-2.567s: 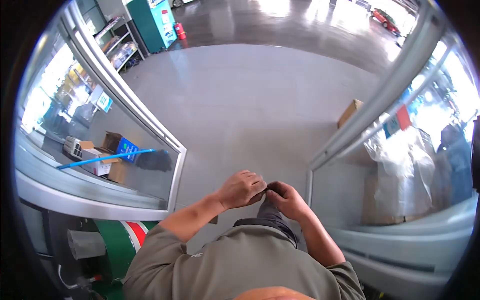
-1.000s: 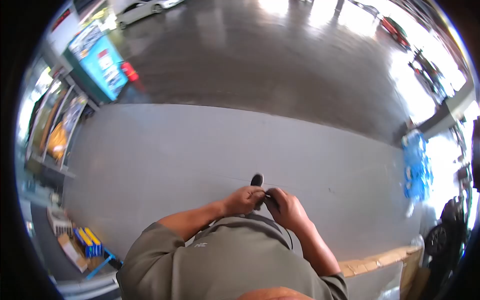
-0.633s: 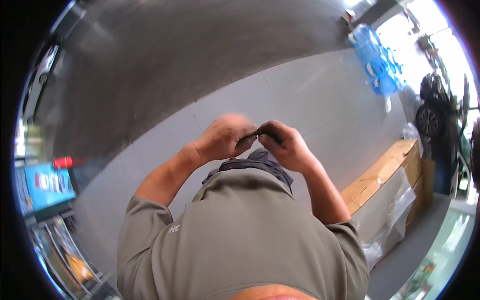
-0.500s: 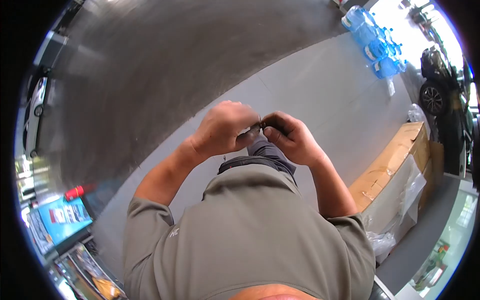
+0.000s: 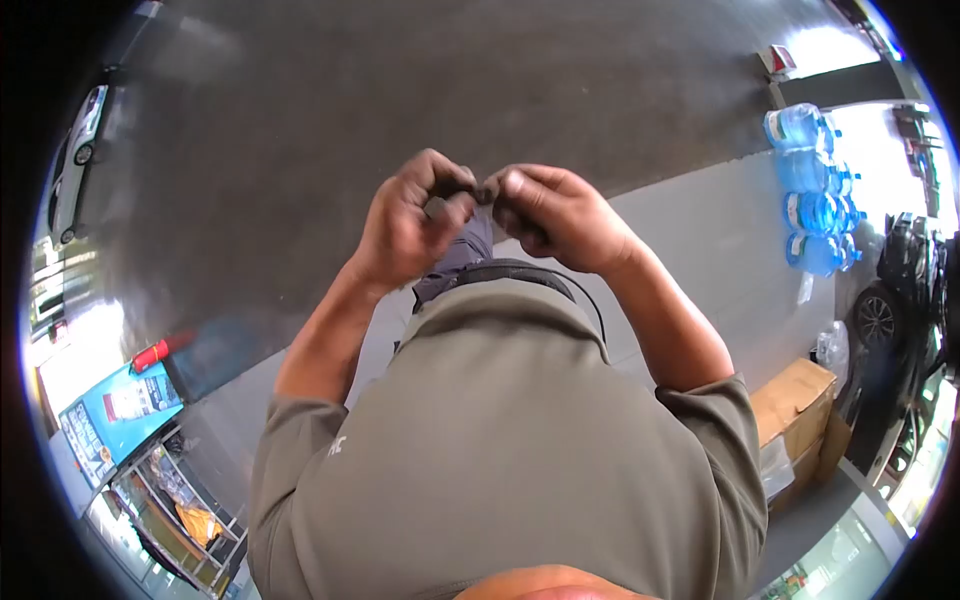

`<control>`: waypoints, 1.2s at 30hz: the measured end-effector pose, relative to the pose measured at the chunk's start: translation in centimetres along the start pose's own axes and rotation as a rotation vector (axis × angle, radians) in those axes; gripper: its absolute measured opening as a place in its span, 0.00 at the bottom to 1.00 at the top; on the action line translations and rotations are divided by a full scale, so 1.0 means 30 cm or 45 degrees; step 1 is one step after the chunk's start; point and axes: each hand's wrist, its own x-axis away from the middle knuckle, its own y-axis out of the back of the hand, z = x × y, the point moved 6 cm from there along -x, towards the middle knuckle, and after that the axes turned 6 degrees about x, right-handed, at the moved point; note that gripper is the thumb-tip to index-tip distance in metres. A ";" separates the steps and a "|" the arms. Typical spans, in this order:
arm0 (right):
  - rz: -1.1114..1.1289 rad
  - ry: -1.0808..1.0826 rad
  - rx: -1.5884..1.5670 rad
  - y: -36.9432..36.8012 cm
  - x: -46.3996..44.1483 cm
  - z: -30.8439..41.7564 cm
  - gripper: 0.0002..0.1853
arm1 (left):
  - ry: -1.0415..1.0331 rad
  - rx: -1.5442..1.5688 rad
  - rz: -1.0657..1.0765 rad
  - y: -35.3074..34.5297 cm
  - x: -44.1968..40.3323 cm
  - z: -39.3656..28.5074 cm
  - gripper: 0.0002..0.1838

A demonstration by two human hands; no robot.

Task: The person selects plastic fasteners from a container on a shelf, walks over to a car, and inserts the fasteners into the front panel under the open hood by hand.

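My left hand point(image 5: 408, 222) is raised in front of my body, with its fingers curled and pinched together. Close against it, my right hand point(image 5: 568, 218) also has its thumb and fingers pressed together. A small dark piece point(image 5: 484, 193) sits between the fingertips of both hands; its kind is too small to make out. The fingertips look blackened. Below the hands are my dark trousers point(image 5: 468, 248) and the grey-green shirt point(image 5: 510, 400) I wear.
Large blue water bottles point(image 5: 815, 210) stand at the right, near a black vehicle wheel point(image 5: 876, 316). A cardboard box point(image 5: 790, 405) lies lower right. At the left are a blue printed box point(image 5: 125, 415), a red cylinder point(image 5: 150, 355), a metal-framed cart point(image 5: 170, 510) and a white car point(image 5: 78, 165).
My view has turned, so the bottles and cardboard box appear lower and farther right. Both hands sit higher in view, still together at the fingertips; the left fingers have changed their pose.
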 end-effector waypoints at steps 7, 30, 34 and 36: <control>-0.364 0.219 -1.042 0.852 -1.083 0.704 0.27 | 0.378 1.074 -0.183 0.364 -1.523 0.364 0.12; -0.098 0.013 0.018 2.035 -3.283 2.852 0.15 | 0.168 0.464 -0.112 1.390 -4.544 0.371 0.06; -0.230 0.317 0.552 2.320 -3.749 3.260 0.12 | 0.035 0.340 0.029 1.569 -5.184 0.432 0.06; -0.328 0.486 0.739 2.430 -3.895 3.454 0.12 | 0.029 0.214 0.139 1.637 -5.473 0.441 0.06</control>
